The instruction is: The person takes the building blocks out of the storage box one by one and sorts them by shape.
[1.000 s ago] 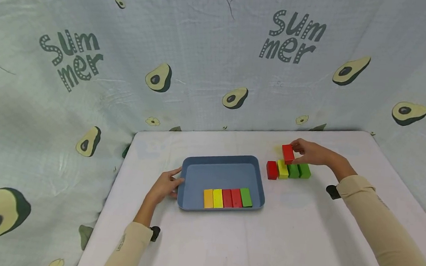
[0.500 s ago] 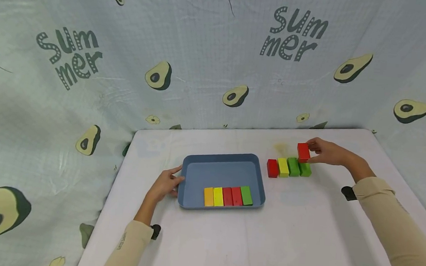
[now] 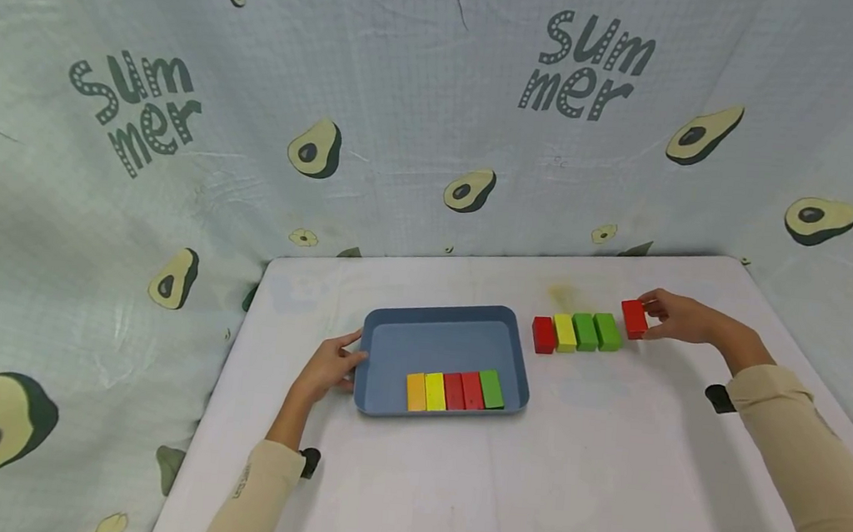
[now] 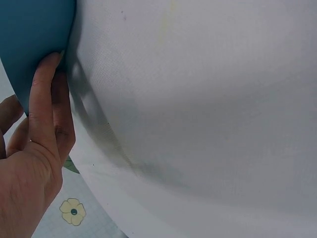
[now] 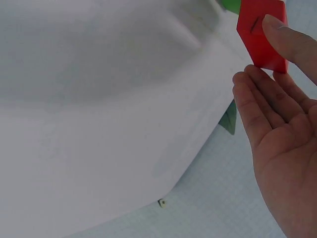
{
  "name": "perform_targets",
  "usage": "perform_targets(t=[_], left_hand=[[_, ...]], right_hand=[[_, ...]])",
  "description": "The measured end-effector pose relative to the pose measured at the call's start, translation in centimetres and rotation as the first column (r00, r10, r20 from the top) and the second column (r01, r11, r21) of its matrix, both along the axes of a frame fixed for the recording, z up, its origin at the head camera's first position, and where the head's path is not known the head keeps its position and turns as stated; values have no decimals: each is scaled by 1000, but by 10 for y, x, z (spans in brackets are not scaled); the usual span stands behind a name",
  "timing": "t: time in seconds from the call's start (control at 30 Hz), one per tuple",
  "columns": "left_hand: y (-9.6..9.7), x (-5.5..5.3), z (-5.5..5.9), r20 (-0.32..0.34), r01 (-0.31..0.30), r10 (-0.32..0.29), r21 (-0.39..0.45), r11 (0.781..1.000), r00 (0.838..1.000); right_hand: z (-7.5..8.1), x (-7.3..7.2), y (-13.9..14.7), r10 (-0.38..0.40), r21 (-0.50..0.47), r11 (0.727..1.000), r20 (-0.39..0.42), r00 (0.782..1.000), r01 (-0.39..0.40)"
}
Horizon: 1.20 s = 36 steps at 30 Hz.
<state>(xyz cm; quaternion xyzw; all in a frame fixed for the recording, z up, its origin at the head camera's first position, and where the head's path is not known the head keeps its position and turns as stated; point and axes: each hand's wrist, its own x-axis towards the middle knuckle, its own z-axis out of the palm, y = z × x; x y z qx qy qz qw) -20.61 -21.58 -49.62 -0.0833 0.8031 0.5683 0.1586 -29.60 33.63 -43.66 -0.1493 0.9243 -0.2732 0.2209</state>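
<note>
My right hand (image 3: 681, 318) pinches a red block (image 3: 634, 319) between thumb and fingers, at the right end of a row of blocks. In the right wrist view the thumb lies against one face of that block (image 5: 260, 37). The row beside it runs from a red block (image 3: 543, 335) to a yellow block (image 3: 564, 333) and two green blocks (image 3: 585, 332). My left hand (image 3: 326, 369) grips the left rim of a blue-grey tray (image 3: 434, 310), as the left wrist view also shows. Along the tray's front wall lie an orange block (image 3: 416, 392), a yellow one, two reds and a green.
Everything stands on a table with a white cover (image 3: 454, 494). Behind it and at its sides hangs a pale cloth (image 3: 407, 131) printed with avocados and lettering. The table's back edge runs a short way behind the row.
My right hand has carried the red block rightward from above the row and lowered it beside the last green block. The left hand and tray stay put.
</note>
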Motion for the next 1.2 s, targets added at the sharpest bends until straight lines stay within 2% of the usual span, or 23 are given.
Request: perform_targets(t=[0.47, 0.7, 0.83, 1.2], left_hand=[[3, 1, 0, 0, -14, 14, 4, 1000, 1000], [3, 3, 3, -4, -22, 22, -5, 1000, 1000], [3, 4, 4, -7, -16, 16, -1, 1000, 1000], [1, 1, 2, 0, -12, 12, -19, 1000, 1000]], right_hand=[[-28, -7, 6, 19, 75, 997, 78, 997, -25], [-38, -11, 5, -12, 117, 993, 98, 995, 0], [-41, -13, 3, -11, 136, 991, 93, 996, -1], [-36, -9, -5, -17, 163, 987, 76, 997, 4]])
